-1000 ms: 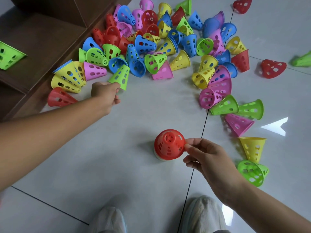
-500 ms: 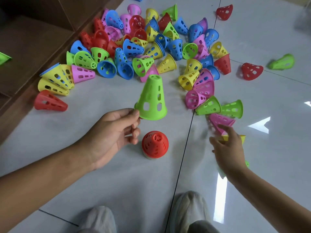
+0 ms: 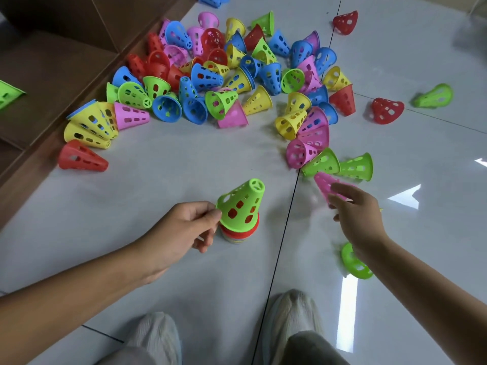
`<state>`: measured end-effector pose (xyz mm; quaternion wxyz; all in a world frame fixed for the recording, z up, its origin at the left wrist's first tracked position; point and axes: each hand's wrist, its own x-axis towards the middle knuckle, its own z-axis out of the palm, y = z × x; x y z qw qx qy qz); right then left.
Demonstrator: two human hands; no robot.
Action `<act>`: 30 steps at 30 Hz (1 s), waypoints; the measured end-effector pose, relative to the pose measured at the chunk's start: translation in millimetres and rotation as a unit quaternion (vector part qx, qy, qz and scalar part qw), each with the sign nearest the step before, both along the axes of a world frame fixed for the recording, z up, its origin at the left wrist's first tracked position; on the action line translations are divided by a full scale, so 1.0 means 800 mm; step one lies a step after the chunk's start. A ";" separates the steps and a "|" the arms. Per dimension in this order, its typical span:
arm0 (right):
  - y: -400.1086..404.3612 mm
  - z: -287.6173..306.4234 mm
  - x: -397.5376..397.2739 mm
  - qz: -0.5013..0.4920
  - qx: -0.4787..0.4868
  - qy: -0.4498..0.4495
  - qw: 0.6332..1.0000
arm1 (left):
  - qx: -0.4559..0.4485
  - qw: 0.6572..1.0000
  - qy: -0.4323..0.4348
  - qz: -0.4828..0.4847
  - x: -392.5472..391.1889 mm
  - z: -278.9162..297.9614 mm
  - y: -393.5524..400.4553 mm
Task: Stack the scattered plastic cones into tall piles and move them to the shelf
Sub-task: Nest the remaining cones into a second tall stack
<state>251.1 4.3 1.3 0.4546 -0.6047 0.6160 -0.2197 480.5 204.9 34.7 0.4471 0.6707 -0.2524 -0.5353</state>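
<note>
A green cone (image 3: 242, 204) sits tilted over a red cone (image 3: 238, 231) that stands on the grey floor in front of me. My left hand (image 3: 181, 227) pinches the green cone's lower rim between thumb and forefinger. To the right, my right hand (image 3: 358, 217) hovers with relaxed fingers over a pink cone (image 3: 324, 183) lying on its side; it holds nothing. Several loose cones in red, blue, yellow, pink and green lie scattered in a heap (image 3: 237, 83) farther back.
A brown wooden shelf (image 3: 50, 64) runs along the left, with one green cone (image 3: 8, 94) on it. A green cone (image 3: 354, 263) lies by my right wrist. Single cones (image 3: 387, 110) lie apart at the right. My two shoes (image 3: 292, 312) are at the bottom.
My left hand carried the green cone from the heap and lowered it onto the red cone. My right hand let go of the red cone and moved right toward the pink cone.
</note>
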 end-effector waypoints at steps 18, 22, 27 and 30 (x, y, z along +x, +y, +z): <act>0.098 0.110 0.082 0.017 0.247 -0.406 0.879 | 0.062 0.992 -0.108 -0.003 -0.003 -0.039 0.005; 0.099 0.105 0.088 0.041 0.271 -0.386 0.881 | 0.064 0.991 -0.121 -0.008 -0.005 -0.037 0.004; 0.111 0.071 0.093 0.053 0.287 -0.324 0.900 | 0.071 0.985 -0.153 -0.024 -0.003 -0.035 0.016; 0.113 0.052 0.092 0.058 0.276 -0.285 0.916 | 0.080 0.979 -0.184 -0.042 0.008 -0.033 0.029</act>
